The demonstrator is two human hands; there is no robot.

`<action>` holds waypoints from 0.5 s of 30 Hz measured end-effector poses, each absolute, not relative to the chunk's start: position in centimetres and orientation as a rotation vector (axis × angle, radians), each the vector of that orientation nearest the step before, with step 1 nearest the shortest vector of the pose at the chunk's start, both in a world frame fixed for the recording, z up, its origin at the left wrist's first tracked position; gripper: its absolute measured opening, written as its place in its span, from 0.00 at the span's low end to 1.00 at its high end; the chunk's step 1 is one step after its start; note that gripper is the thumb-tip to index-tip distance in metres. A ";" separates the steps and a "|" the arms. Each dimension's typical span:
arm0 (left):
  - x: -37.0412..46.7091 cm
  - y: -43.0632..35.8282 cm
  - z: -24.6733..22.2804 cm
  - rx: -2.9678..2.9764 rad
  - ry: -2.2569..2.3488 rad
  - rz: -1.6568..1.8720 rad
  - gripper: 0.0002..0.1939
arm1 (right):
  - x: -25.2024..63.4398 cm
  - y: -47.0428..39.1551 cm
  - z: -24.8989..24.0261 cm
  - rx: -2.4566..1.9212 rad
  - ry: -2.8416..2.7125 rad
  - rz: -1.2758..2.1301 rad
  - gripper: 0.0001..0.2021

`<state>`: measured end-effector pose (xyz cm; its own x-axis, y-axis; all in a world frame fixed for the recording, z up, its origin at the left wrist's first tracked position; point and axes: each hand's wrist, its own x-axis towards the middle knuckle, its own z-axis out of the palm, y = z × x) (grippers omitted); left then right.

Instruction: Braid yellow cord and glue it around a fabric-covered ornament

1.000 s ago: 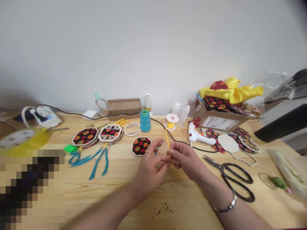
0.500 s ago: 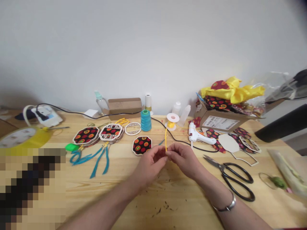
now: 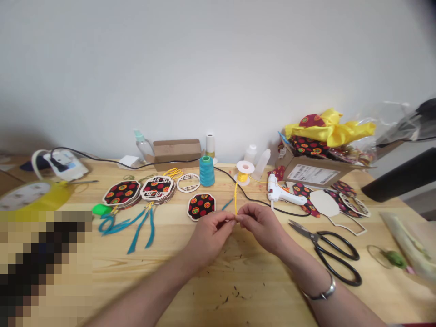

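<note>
A yellow cord [image 3: 236,197] runs upright between my hands, its lower end pinched at my fingertips. My left hand [image 3: 213,231] is closed, thumb and forefinger pressed together on the cord's end. From the other side my right hand [image 3: 260,225] pinches the same cord. Just behind stands a white spool of yellow cord [image 3: 243,176]. A patterned fabric-covered plaque [image 3: 201,206] lies beyond my left hand, next to a thin teal strand [image 3: 228,204]. Black-handled scissors [image 3: 322,245] rest to the right of my right hand.
A white glue gun [image 3: 284,193] and its black cable lie behind my right hand. At the back stand a teal thread cone [image 3: 206,171] and a cardboard box [image 3: 311,175] of fabric. Stacked plaques [image 3: 156,187] with teal tassels [image 3: 141,229] are on the left.
My left fingers have straightened and come down slightly at the cord's end, pinching closer to my right fingertips. My right hand has barely moved.
</note>
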<state>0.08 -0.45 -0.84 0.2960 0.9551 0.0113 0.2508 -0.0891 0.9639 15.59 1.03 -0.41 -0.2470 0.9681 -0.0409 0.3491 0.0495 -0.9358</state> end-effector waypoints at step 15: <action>-0.4 -0.1 -0.6 1.309 1.124 0.784 0.20 | 15.6 1.0 -0.3 -1.351 -1.760 1.106 0.07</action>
<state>-0.36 -0.12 -0.58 0.3099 0.9325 -0.1855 0.1479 0.1455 0.9782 15.57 1.00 -0.27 -0.2575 0.9663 0.0016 0.4178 0.1129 -0.9015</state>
